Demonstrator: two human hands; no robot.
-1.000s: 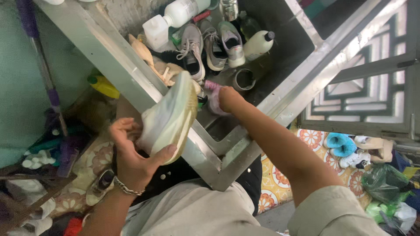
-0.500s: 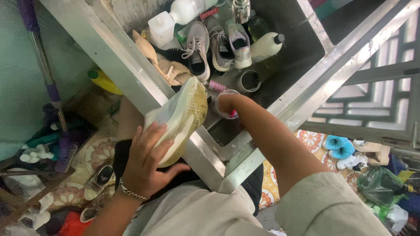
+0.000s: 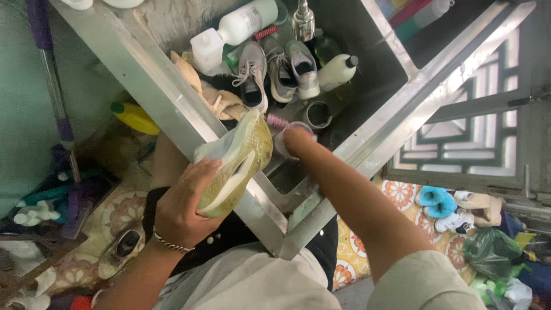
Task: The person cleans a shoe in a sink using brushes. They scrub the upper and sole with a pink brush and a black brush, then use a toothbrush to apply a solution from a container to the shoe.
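Nearest the camera, the left hand (image 3: pixel 186 204) wraps its fingers (image 3: pixel 204 172) around a pale shoe (image 3: pixel 235 163), gripping it at the heel end and turning it sole-up, the yellowed tread facing the camera. The shoe rests across the front rim of the metal sink (image 3: pixel 172 117), so the rim seems to take its weight while the hand steadies it — a hold that leaves the sole open to view and to washing. A thin bracelet (image 3: pixel 169 244) sits on that wrist.

Just beyond, the right hand (image 3: pixel 295 138) reaches over the edge into the basin beside the shoe's toe. It appears closed around something small and pinkish with bristles, probably a brush (image 3: pixel 279 122), though the grasp is mostly hidden behind the hand and cannot be told for certain.

Deeper in the sink lie a pair of grey sneakers (image 3: pixel 278 72), some tan sandals (image 3: pixel 212 95), two white bottles (image 3: pixel 241 26) and the drain (image 3: pixel 317 113), with the tap (image 3: pixel 303 20) at the back — all within arm's reach of the work
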